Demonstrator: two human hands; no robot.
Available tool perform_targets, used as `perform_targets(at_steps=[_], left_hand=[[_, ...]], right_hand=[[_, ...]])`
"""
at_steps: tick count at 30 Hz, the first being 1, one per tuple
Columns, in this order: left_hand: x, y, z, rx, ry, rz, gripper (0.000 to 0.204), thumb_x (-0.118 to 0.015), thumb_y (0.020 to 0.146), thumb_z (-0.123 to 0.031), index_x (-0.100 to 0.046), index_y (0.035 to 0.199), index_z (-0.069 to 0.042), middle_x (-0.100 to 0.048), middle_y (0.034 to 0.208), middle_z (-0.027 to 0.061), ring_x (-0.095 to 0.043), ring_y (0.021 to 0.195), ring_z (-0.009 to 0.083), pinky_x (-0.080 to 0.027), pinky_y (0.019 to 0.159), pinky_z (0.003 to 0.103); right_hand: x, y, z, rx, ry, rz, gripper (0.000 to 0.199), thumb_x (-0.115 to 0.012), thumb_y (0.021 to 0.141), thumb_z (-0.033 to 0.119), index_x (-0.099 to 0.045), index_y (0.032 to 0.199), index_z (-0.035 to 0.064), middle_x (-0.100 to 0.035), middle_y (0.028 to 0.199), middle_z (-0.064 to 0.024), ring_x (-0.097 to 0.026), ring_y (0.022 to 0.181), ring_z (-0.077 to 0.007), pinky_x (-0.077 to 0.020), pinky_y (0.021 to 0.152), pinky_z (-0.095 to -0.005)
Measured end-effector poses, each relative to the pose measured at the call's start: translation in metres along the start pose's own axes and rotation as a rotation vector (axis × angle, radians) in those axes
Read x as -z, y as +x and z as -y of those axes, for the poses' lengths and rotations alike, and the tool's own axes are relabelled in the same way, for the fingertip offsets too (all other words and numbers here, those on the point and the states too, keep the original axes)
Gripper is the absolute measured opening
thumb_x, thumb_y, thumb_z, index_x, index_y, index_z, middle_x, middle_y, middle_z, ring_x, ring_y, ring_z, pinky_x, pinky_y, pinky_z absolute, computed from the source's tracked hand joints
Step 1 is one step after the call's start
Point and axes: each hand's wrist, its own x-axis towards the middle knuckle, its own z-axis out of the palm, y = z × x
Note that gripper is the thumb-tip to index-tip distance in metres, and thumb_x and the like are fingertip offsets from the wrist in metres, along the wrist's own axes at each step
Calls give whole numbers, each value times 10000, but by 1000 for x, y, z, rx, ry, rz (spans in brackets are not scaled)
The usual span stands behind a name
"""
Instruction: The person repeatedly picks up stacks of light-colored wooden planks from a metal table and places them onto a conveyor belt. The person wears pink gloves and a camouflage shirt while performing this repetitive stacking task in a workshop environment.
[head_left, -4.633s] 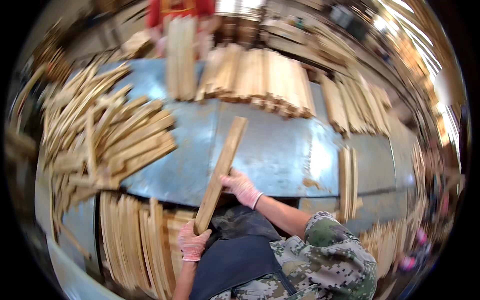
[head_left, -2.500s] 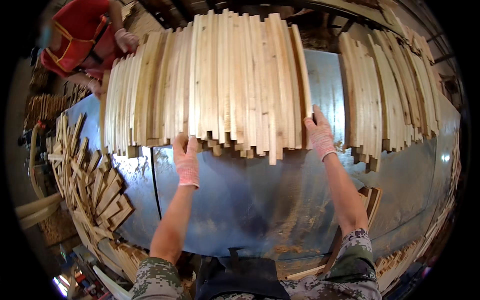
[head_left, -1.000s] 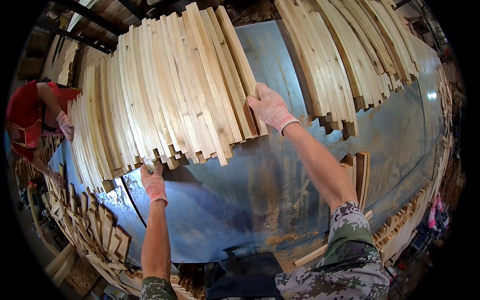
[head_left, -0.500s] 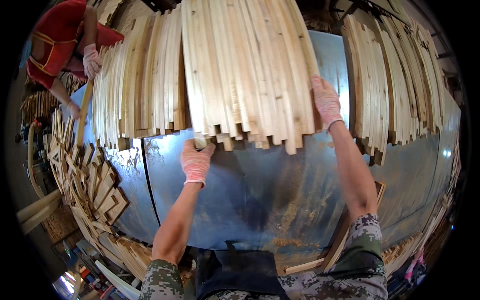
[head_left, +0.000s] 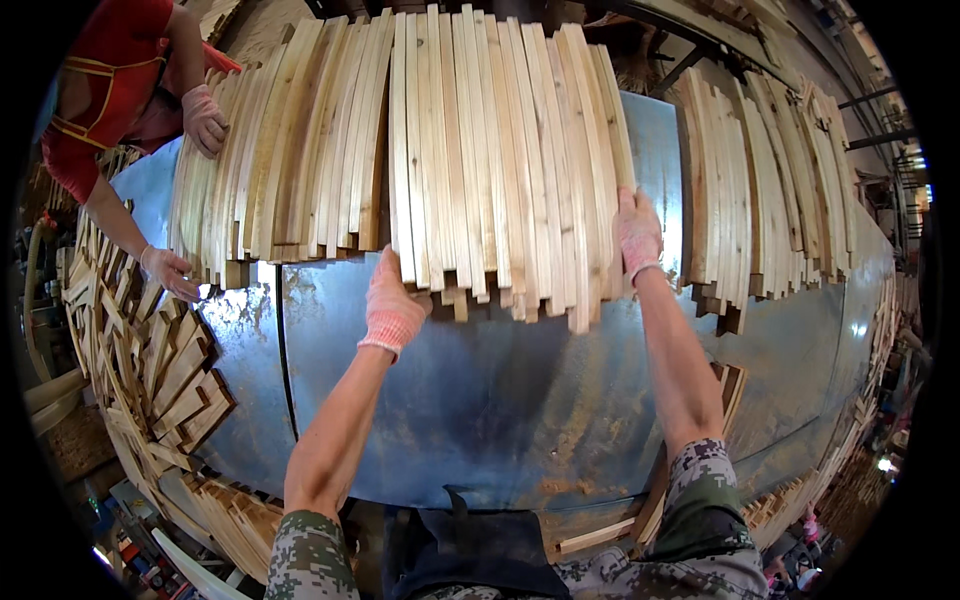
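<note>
A middle stack of pale wooden strips (head_left: 500, 160) lies side by side on the blue-grey metal table (head_left: 440, 400), near ends uneven. My left hand (head_left: 393, 305), in a pink-and-white knit glove, grips its near left corner, thumb along the left side and the other fingers hidden under the ends. On the opposite side my right hand (head_left: 639, 238), gloved alike, holds the stack's right edge near the front. Close against it on the left stands another stack of strips (head_left: 310, 150).
A co-worker in red (head_left: 105, 100) stands at the far left, with gloved hands by the left stack. Further strips (head_left: 745, 190) lie to the right beyond a gap. Loose short wood pieces (head_left: 160, 370) heap up at the left edge. A dark frame (head_left: 690, 60) stands behind.
The middle stack has come down from a raised position, my hands still on it. The co-worker's hands have moved, and the strip held upright between them no longer shows there.
</note>
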Motion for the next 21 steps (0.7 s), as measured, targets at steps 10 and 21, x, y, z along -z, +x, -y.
perform_targets(at_steps=[10,21], left_hand=[[25,-218,93,-26,-69,94,951,-847,763,-112,-377,1583,-7,-621,1373,244,-561,1297,475,-472,1104,540],[78,-407,245,-130,-165,172,922,-903,722,-146,-456,1520,-25,-673,1275,242,-631,1204,477,-525,1033,510]], right_hand=[[41,-262,-56,-188,110,-6,611,-526,1079,501,-677,1280,-56,-717,1225,-312,-666,1173,-473,-496,1037,-479],[30,-548,-136,-430,115,65,703,-557,1041,593,-674,1414,9,-701,1357,-279,-631,1307,-453,-484,1124,-465]])
